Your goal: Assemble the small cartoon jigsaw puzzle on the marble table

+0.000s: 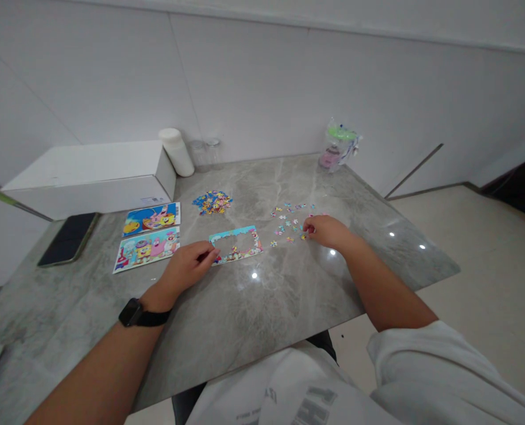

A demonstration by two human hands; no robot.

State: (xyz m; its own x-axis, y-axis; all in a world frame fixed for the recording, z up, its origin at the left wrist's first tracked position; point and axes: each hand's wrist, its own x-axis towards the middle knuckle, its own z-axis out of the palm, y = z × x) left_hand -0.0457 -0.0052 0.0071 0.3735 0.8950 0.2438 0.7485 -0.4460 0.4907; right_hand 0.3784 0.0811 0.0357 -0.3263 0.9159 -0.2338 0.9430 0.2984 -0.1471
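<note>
A partly assembled jigsaw puzzle (pixel 259 249), its cartoon border joined around an open middle, lies flat on the grey table. At its lower left edge, my left hand (pixel 190 267) is closed, with its fingertips pressed on the border. My right hand (pixel 328 231) pinches down among loose puzzle pieces (pixel 282 228) to the right of the puzzle. A small yellowish puzzle piece (pixel 304 237) shows at its fingertips, partly covered. Two cartoon picture cards, an upper one (pixel 151 219) and a lower one (pixel 147 250), lie left of the puzzle.
A heap of mixed puzzle pieces (pixel 213 202) sits behind the puzzle. At the back left are a white box (pixel 89 177), a white bottle (pixel 177 152) and two clear glasses (pixel 213 152). A phone (pixel 69 238) lies left; a plastic-wrapped cup (pixel 334 150) stands back right.
</note>
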